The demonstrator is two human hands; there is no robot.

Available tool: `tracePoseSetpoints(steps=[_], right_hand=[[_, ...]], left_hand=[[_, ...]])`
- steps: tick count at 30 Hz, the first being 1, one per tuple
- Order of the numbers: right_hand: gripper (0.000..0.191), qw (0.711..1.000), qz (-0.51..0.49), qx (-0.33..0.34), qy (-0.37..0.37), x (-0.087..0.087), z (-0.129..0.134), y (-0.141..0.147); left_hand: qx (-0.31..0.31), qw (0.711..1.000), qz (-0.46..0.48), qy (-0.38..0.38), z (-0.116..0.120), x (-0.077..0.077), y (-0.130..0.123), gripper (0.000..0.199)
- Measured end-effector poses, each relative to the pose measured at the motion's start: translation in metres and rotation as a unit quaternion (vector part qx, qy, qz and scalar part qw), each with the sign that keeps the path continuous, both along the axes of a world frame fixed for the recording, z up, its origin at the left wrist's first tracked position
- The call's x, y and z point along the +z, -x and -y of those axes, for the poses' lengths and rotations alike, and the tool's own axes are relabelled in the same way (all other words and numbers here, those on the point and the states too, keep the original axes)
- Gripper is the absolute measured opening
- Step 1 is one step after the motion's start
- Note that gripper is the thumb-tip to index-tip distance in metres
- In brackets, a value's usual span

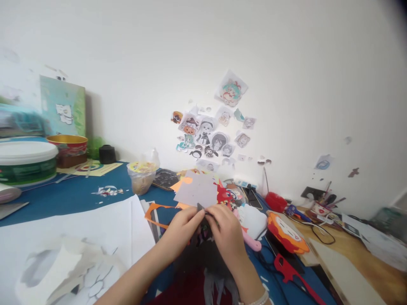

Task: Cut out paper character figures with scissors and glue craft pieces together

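Observation:
My left hand (pixel 187 223) and my right hand (pixel 223 224) meet at the front middle, fingers pinched together around a small dark piece (pixel 200 207). Its pointed tip shows above my left thumb; the rest is hidden by my fingers. Just below the hands is a dark item with small coloured patches (pixel 204 235), partly covered by them. A grey-lilac sheet (pixel 197 189) lies right behind the hands, next to red paper cutouts (pixel 224 194). An orange paper frame (pixel 154 212) is left of my left hand.
White sheets (pixel 121 224) with paper scraps cover the left front. A plastic cup (pixel 142 178) stands behind them, a white-lidded tub (pixel 27 163) at far left. To the right are a pink handle (pixel 252 242), an orange-red cutout (pixel 286 233), a red tool (pixel 291 271) and cables.

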State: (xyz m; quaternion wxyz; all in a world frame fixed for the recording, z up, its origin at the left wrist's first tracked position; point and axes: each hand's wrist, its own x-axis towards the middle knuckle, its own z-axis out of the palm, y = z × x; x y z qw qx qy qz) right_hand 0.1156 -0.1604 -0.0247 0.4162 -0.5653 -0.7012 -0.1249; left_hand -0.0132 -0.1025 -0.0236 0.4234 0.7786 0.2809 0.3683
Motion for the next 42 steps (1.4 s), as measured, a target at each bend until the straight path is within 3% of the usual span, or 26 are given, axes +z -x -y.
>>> tracePoseSetpoints(steps=[6,8,11,14,16,20,22,27,32,36,39,42], right_hand=[[0.02,0.999,-0.045,0.007,0.005,-0.005,-0.003,0.003],[0.021,0.997,-0.078,0.015,0.009,-0.004,-0.002,0.003],[0.023,0.995,-0.098,-0.016,0.021,-0.003,-0.003,-0.001],[0.018,0.986,-0.047,-0.099,0.125,-0.007,-0.008,-0.002],[0.012,0.962,0.025,-0.153,0.224,-0.013,-0.013,0.004],[0.018,0.908,0.09,-0.245,0.326,-0.023,-0.023,0.022],[0.027,0.899,0.085,-0.261,0.34,-0.026,-0.026,0.028],[0.046,0.914,0.073,-0.237,0.322,-0.026,-0.022,0.026],[0.042,0.918,0.096,-0.221,0.316,-0.023,-0.02,0.024],[0.036,0.919,0.141,-0.226,0.292,-0.036,-0.028,0.026],[0.021,0.931,0.174,-0.232,0.22,-0.048,-0.036,0.023],[0.017,0.948,0.214,-0.211,0.108,-0.048,-0.036,0.018]], left_hand=[[0.048,0.985,-0.068,-0.15,-0.001,-0.011,-0.006,0.025],[0.059,0.978,-0.087,-0.178,-0.001,-0.01,-0.005,0.025],[0.129,0.966,-0.112,-0.195,-0.007,-0.003,0.003,0.025],[0.227,0.956,-0.087,-0.163,-0.017,0.007,0.015,0.028],[0.261,0.953,-0.065,-0.14,-0.022,0.011,0.021,0.03],[0.264,0.955,-0.06,-0.123,-0.022,0.013,0.025,0.032],[0.257,0.958,-0.057,-0.111,-0.019,0.013,0.023,0.033],[0.226,0.974,0.015,-0.021,-0.018,0.013,0.019,0.034],[0.157,0.979,0.125,0.046,-0.022,0.009,0.017,0.03],[0.141,0.971,0.177,0.078,-0.022,0.009,0.017,0.026],[0.136,0.966,0.201,0.095,-0.024,0.008,0.018,0.029],[0.153,0.959,0.214,0.104,-0.029,0.005,0.02,0.03]])
